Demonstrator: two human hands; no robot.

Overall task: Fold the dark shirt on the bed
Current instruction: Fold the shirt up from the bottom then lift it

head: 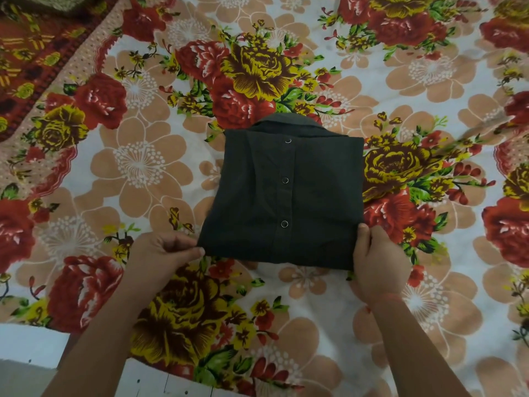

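The dark shirt (283,193) lies on the bed as a compact, roughly square bundle, its collar at the far end and a row of three snap buttons running down its middle. My left hand (169,250) pinches the near left corner of the bundle. My right hand (378,259) grips the near right corner, thumb on top and fingers under the cloth. The near edge is lifted slightly off the sheet between the two hands.
A floral bedsheet (400,90) with red and yellow roses covers the bed all around the shirt. A red patterned cloth (31,53) lies at the far left. The bed's near edge and a pale floor (31,345) show at the lower left.
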